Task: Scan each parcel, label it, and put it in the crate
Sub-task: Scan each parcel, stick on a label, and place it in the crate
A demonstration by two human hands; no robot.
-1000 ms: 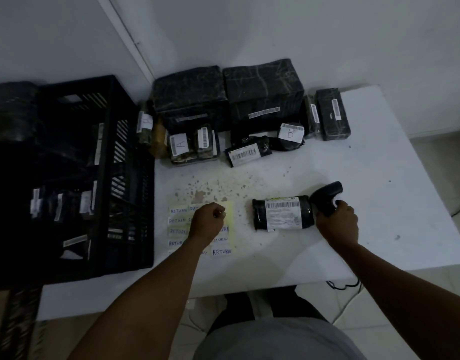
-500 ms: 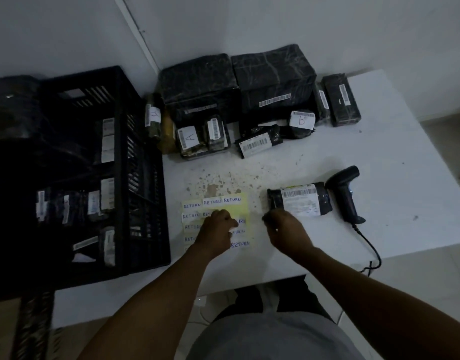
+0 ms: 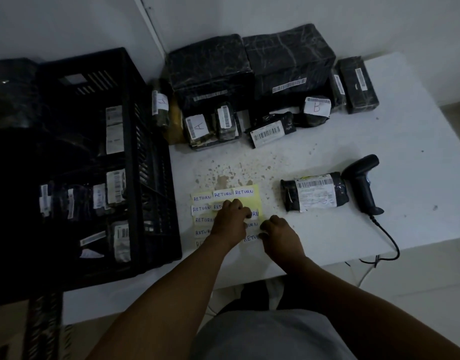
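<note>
Just parcel (image 3: 314,194) beyond right hand (image 3: 279,233)

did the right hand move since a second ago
Yes. The right hand left the scanner beside the parcel and crossed leftward to the sheet of RETURN labels.

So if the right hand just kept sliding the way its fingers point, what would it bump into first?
Probably the RETURN labels on the yellow sheet, then the left hand; the right hand points left, though its fingertips may already touch them.

Dim, underexposed scene; the crate (image 3: 88,162) interior sinks into near black (only white labels show), wide-angle bending at the edges
</note>
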